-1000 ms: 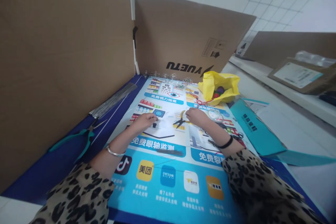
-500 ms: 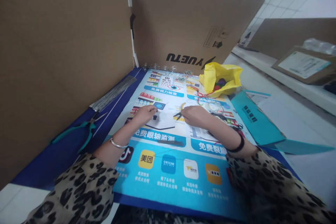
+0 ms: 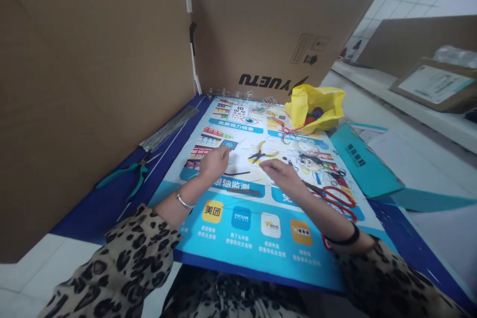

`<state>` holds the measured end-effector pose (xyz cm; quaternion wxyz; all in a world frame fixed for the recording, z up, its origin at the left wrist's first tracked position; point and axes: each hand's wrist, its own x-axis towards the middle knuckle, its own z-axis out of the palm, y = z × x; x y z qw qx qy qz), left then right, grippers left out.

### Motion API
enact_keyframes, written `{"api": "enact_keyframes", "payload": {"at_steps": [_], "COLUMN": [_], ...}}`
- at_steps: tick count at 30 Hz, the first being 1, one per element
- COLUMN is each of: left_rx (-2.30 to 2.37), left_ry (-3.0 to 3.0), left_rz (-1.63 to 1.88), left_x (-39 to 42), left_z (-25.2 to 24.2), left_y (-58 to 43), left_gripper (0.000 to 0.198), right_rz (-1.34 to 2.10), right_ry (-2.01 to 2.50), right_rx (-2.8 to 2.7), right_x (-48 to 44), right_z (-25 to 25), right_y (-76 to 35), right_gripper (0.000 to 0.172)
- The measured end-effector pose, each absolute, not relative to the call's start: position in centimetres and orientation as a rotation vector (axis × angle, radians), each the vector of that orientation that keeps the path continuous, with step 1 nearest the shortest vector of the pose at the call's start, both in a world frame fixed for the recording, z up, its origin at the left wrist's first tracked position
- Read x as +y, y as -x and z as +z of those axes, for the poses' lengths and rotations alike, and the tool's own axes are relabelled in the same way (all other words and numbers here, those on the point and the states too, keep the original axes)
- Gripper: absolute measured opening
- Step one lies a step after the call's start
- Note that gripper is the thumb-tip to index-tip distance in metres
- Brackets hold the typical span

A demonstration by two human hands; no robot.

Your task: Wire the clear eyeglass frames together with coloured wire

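Observation:
My left hand is closed in a pinch over the poster. A thin, faint wire seems to run up and right from its fingertips. My right hand is a little to the right, fingers stretched forward and loosely together, with nothing visible in them. Just beyond those fingertips lie yellow-handled pliers, jaws toward the left. Red-handled scissors rest partly behind my right forearm. Teal-handled pliers lie at the left beside a bundle of straight metal wires.
Tall cardboard panels wall off the left and back. A yellow bag with coloured balls stands at the back right, near a roll of clear tape. Twisted wire pieces line the back edge. A teal box lies at right.
My right hand has let go of the yellow-handled pliers, which now lie on the poster, and has drawn nearer to me. The red-handled scissors have come into view. My head view has shifted slightly.

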<state>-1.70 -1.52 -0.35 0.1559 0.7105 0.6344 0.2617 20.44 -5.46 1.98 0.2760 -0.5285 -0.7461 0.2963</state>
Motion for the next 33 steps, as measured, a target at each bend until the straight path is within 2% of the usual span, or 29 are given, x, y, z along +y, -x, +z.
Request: {"api": "enact_keyframes", "payload": {"at_steps": [3,6,27,30,33], "left_rx": [1.804,1.79,1.948,2.019,2.072], "left_ry": [-2.013,-2.003,-1.98,-2.131,-2.386], "left_rz": [0.884,0.946,0.961,0.863,0.513], "left_x": [-2.9,-4.2,-3.4,-3.8,-4.8], "left_z": [-0.3,-0.3,-0.1,0.3,0.2], "left_y": [0.5,-1.1,-4.4,-2.3,0.2], "left_gripper": [0.032,0.031,0.03,0.03,0.027], "right_rz": [1.035,1.111,1.269,1.204,1.156], "right_ry": [1.474,1.394,0.905,0.96,1.012], "right_rx": [-1.52,-1.315,-0.845,-0.812,-0.832], "right_x": [-6.3,-7.1,-8.3,-8.3,-8.3], "right_z": [-0.1,-1.5,-2.1,-2.1,-2.4], "right_y": [-21.4,-20.7,-15.2,-16.3,-17.4], "right_gripper": [0.028,0.029,0.015,0.017,0.022]}}
